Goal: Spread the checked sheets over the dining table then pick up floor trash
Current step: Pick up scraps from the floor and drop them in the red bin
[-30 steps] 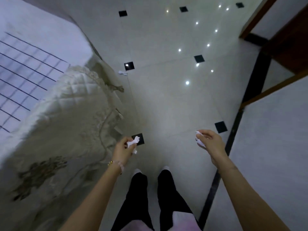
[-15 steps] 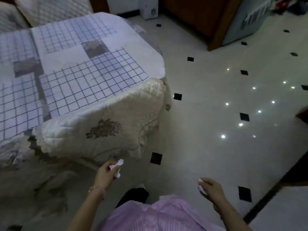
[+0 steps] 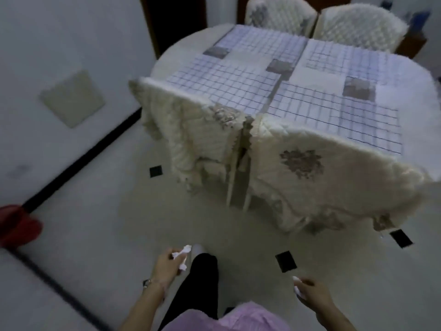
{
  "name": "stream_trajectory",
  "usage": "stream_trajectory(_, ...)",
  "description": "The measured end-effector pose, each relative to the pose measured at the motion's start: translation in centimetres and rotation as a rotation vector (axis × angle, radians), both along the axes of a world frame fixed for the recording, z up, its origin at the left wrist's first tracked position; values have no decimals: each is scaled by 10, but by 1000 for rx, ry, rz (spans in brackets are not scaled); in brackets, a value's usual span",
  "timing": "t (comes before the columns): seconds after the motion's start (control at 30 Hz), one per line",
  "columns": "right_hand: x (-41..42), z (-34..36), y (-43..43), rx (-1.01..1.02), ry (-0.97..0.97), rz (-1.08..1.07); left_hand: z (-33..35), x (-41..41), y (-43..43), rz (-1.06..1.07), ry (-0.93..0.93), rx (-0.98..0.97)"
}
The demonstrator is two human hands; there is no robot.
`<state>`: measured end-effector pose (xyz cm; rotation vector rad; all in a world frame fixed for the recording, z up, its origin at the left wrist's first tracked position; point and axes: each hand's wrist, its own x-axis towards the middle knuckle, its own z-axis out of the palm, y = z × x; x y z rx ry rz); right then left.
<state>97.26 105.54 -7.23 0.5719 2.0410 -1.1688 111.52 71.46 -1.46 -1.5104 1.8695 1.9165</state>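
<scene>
Several checked sheets [image 3: 317, 84] lie flat side by side across the dining table [image 3: 167, 58], which fills the upper right. Low in the frame, my left hand [image 3: 167, 265] is closed around a crumpled white scrap of paper [image 3: 181, 253] that sticks out past my fingers. At the lower right my right hand [image 3: 310, 295] grips another small white scrap [image 3: 296, 288], mostly hidden in the fist. Both hands hang above the pale tiled floor, in front of the table.
Two chairs with quilted cream covers [image 3: 205, 139] [image 3: 322, 173] stand tucked in at the table's near side, two more [image 3: 358, 25] at the far side. A red object [image 3: 16, 225] sits at the left edge by a black floor strip [image 3: 78, 161]. A white wall rises on the left.
My view has swung left, from the floor up to the whole table. Both hands have kept their paper scraps and stayed low in front of my body.
</scene>
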Motion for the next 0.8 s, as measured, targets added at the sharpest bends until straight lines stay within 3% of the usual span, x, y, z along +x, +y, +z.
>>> stream_trajectory(0.37, -24, 23, -337, -193, 91, 790, -43, 193, -85, 754, -255, 212)
stream_trajectory(0.67, -7, 22, -533, -188, 69, 1051, -27, 213, -177, 1018, -270, 374)
stream_trajectory(0.8, -10, 15, -579, -77, -3, 1039, -24, 208, -261, 1031, -240, 300)
